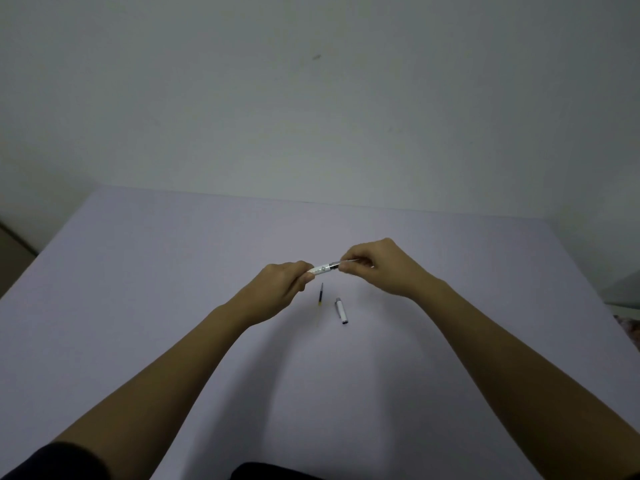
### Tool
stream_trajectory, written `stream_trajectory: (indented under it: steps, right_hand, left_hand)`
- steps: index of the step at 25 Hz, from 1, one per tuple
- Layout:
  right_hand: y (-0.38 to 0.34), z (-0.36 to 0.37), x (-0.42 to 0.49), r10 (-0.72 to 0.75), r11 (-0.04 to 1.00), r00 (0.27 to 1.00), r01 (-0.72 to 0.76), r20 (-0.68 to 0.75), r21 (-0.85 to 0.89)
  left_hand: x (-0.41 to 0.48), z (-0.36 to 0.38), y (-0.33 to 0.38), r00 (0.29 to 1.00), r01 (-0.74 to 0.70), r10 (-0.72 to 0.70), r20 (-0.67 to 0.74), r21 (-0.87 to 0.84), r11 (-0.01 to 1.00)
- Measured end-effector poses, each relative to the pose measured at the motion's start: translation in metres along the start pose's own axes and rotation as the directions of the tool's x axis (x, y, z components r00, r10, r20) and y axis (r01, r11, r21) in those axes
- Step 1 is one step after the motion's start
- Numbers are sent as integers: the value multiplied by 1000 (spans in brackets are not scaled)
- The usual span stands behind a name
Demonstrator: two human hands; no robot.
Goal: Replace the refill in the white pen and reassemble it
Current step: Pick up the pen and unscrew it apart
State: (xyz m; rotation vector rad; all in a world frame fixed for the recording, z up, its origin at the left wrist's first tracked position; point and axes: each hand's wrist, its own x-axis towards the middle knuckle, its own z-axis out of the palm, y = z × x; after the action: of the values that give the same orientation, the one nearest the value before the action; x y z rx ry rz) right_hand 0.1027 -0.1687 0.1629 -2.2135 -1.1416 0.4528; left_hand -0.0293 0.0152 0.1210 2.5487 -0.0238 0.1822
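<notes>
My left hand (285, 287) grips the white pen barrel (321, 269), held level above the table. My right hand (375, 266) pinches a thin refill (349, 261) whose left end sits at the barrel's dark metal opening. How deep the refill goes in, I cannot tell. A second thin refill (320, 295), dark with a yellowish end, lies on the table just below my hands. To its right lies the white pen cap (341, 310) with a dark end.
The pale lavender table (173, 306) spreads wide around the parts, and its far edge meets a plain wall. A dark object shows at the right edge (623, 289). Dark clothing sits at the bottom of the frame.
</notes>
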Motion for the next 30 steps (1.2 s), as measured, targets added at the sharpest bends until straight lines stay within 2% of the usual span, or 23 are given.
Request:
stream_trajectory:
  steps: [4, 7, 9, 13, 19, 24, 26, 27, 30]
  right_hand:
    - [1, 1, -1, 10, 986, 995, 6, -95, 165]
    - [-2, -1, -1, 37, 941, 993, 4, -116, 338]
    - [-2, -3, -1, 55, 898, 990, 7, -127, 439]
    - [-5, -2, 4, 41, 867, 988, 37, -146, 497]
    - [-6, -1, 9, 108, 779, 974, 43, -201, 626]
    - [3, -3, 15, 247, 634, 929, 61, -277, 771]
    - [17, 1, 17, 323, 612, 911, 7, -258, 791]
    - [26, 7, 17, 364, 634, 904, -66, -222, 771]
    - [57, 36, 9, 469, 775, 873, -333, -136, 537]
  left_hand:
    - [-1, 3, -3, 999, 12, -14, -30, -44, 999]
    - [-4, 5, -8, 993, 66, -82, -84, -179, 982]
    - [-5, 9, -8, 990, 95, -118, -71, -267, 959]
    - [-9, 17, -6, 985, 127, -161, -53, -405, 905]
    - [-8, 28, -6, 987, 141, -162, -15, -428, 893]
    - [-3, 31, -4, 984, 155, -180, -13, -450, 880]
    - [0, 31, -2, 978, 172, -209, -28, -471, 865]
    - [2, 31, -1, 975, 173, -219, -41, -484, 858]
    - [8, 32, 2, 965, 176, -252, -74, -528, 831]
